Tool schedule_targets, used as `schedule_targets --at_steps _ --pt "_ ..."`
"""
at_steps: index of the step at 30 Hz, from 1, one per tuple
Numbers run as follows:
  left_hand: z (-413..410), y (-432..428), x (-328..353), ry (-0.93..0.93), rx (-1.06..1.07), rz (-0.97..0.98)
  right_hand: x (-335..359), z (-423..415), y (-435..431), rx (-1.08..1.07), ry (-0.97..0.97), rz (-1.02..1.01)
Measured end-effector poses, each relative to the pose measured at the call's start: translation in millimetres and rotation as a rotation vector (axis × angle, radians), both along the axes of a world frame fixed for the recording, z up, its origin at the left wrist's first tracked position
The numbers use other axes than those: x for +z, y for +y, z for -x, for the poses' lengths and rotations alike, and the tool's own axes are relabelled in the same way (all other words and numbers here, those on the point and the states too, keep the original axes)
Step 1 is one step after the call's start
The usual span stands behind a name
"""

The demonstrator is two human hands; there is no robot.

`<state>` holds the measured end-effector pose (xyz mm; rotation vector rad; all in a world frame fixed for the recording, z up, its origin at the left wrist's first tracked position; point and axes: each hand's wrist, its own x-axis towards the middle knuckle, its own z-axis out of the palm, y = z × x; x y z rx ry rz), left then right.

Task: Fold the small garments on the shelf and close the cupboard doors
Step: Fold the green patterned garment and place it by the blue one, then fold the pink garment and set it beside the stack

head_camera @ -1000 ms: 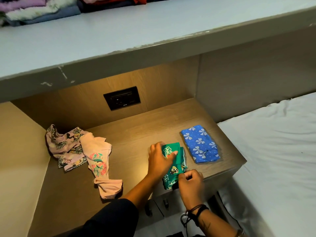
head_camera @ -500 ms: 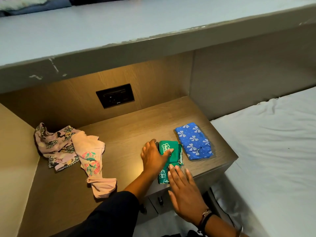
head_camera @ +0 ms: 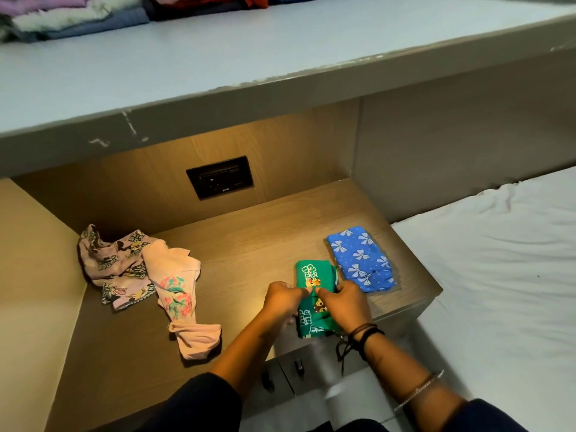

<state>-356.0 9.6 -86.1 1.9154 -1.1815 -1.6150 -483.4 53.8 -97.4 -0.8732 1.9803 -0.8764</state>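
A green printed garment (head_camera: pixel 313 274) lies folded lengthwise near the front right of the wooden shelf (head_camera: pixel 249 238). My left hand (head_camera: pixel 282 299) pinches its left edge at mid-length and my right hand (head_camera: pixel 344 304) grips its right side, covering the garment's middle. Just right of it rests a folded blue garment with white bows (head_camera: pixel 361 258). At the shelf's left lie two unfolded pieces: a pink patterned garment (head_camera: pixel 115 263) and a plain pink one with a flower print (head_camera: pixel 179 294) draped over it.
A black socket panel (head_camera: pixel 219 177) sits in the shelf's back wall. Above is a grey ledge (head_camera: pixel 218 57) with stacked clothes (head_camera: pixel 78 14) at its far edge. A white bed sheet (head_camera: pixel 498 275) lies to the right. Drawer handles (head_camera: pixel 282 371) show below the shelf front.
My right hand moved from lying flat at the garment's near end up onto its middle and closed on it. My left hand shifted nearer and now pinches the left edge.
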Motion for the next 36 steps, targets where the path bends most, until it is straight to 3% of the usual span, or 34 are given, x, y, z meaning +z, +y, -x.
schedule_targets --at_steps 6,13,19,23,27,29,34,36 --pt "-9 3 24 0.434 0.101 -0.156 10 -10 -8 -0.221 -0.501 0.024" --pt "9 6 35 0.803 0.195 0.011 55 3 -6 -0.174 -0.715 0.279" --pt "78 -4 50 0.836 0.24 0.036 74 60 -24 -0.153 -0.333 0.433" --pt "106 -21 39 0.582 0.099 -0.093 54 102 -54 -0.061 -0.11 0.289" --pt "118 -23 18 0.273 -0.005 -0.003 30 117 -49 0.084 0.295 0.229" --pt "120 -24 11 0.228 0.031 0.034 21 117 -41 0.143 0.485 0.252" --pt "119 -28 4 0.184 0.074 0.074 -7 117 -36 0.377 0.735 0.297" --pt "118 -26 7 0.185 0.066 0.08 -14 121 -38 0.46 0.741 0.218"
